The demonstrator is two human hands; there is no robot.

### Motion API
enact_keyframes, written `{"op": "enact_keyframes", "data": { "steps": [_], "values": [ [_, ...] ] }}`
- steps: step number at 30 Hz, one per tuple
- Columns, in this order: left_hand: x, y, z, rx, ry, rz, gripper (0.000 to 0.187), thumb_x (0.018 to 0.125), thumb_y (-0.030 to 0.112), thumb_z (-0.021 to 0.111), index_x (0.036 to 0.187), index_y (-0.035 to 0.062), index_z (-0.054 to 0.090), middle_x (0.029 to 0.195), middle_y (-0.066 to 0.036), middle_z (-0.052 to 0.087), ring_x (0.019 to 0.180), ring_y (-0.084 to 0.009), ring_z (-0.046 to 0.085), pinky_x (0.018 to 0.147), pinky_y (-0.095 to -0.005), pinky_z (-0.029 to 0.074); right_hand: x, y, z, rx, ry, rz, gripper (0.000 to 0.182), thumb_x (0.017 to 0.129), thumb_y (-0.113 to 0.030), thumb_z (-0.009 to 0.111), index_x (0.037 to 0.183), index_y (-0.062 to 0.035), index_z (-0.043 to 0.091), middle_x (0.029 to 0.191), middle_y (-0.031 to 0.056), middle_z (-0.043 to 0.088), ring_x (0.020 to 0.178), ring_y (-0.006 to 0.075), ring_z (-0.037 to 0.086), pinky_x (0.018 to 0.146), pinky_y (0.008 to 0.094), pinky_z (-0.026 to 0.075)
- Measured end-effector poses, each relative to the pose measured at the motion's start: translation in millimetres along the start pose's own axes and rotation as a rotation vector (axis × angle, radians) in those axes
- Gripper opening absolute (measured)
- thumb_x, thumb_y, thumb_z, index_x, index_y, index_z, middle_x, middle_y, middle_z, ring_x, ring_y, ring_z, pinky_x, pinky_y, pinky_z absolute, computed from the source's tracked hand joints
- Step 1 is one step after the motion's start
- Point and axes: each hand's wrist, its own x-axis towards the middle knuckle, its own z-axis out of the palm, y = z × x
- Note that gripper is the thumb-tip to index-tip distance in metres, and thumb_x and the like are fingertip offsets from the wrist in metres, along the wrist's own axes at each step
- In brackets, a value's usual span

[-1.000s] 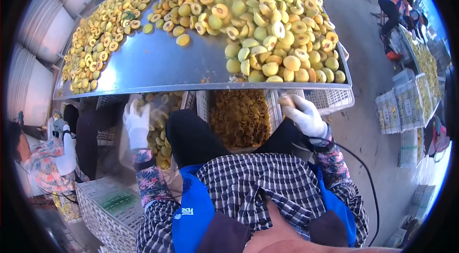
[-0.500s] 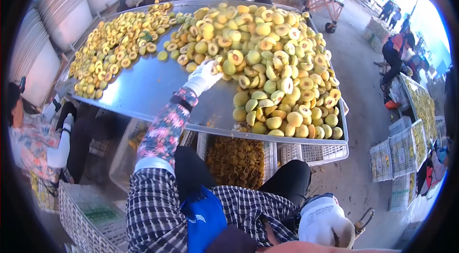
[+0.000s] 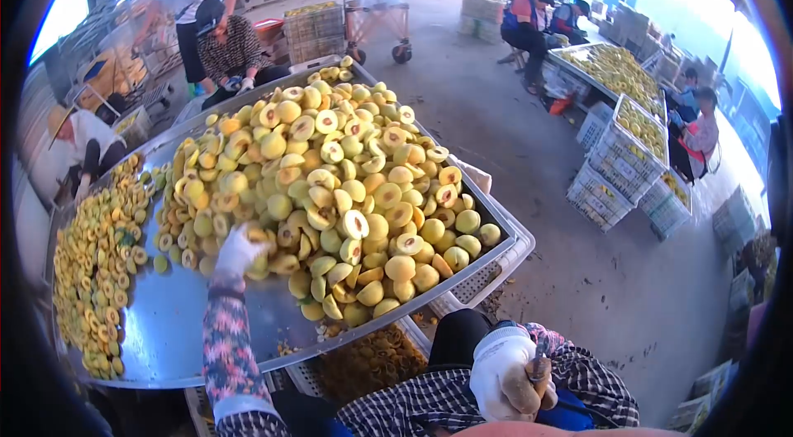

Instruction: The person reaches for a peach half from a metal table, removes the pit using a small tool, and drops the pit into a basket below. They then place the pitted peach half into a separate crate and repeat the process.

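My left hand (image 3: 238,250), in a white glove, is at the near left side of a heap of halved yellow-green peaches (image 3: 318,164). Its fingers curl against a blurred peach half (image 3: 261,240) at the heap's edge. Under them lies a shiny metal table (image 3: 169,309) with a raised rim. Low in front of my body, my right hand (image 3: 502,375), also in a white glove with bare fingertips showing, is closed around a small metal hand tool (image 3: 541,349). Most of that tool is hidden by the fingers.
Below the table's near edge stands a crate of brown scraps (image 3: 376,358). A second, smaller spread of peach halves (image 3: 99,288) covers the table's left side. Co-workers sit beyond the far side and at another fruit table (image 3: 615,69). Stacked crates (image 3: 624,144) stand to the right.
The view has swung to the right, bringing more floor and the other table into sight. My left hand stays at the heap's edge. My right hand has turned and come closer to my body.
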Motion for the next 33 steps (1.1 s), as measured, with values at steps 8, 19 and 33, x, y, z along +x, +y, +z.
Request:
{"op": "enact_keyframes", "data": {
  "steps": [8,19,33],
  "values": [
    [-90.4,-32.3,8.4,0.431,-0.035,0.270,0.067,0.071,0.035,0.083,0.125,0.0079,0.056,0.118,-0.016,0.059,0.096,-0.0255,0.064,0.076,-0.0360,0.055,-37.0,7.5,-6.2,0.058,0.062,0.073,0.029,0.080,-0.013,0.075,0.095,0.0005,0.054,0.085,0.0138,0.058,0.068,0.0300,0.061,0.058,0.0385,0.052],
    [-43.5,43.8,11.4,-0.007,0.240,0.166,0.050,0.086,0.031,0.068,0.126,0.0023,0.056,0.123,-0.016,0.061,0.113,-0.0293,0.058,0.097,-0.0363,0.045,-72.3,-6.1,14.2,-0.003,0.883,0.176,0.031,0.074,-0.004,0.073,0.100,0.0054,0.059,0.085,0.0257,0.064,0.066,0.0355,0.064,0.062,0.0405,0.052],
    [37.0,200.7,50.6,0.259,0.008,0.110,0.055,0.075,0.059,0.064,0.116,0.0216,0.067,0.139,-0.009,0.042,0.125,-0.0356,0.042,0.108,-0.0444,0.033,-80.3,26.8,35.2,-0.408,1.041,0.540,0.020,0.088,-0.011,0.065,0.073,0.0003,0.059,0.081,0.0132,0.060,0.070,0.0245,0.063,0.066,0.0330,0.050]
  ]
}}
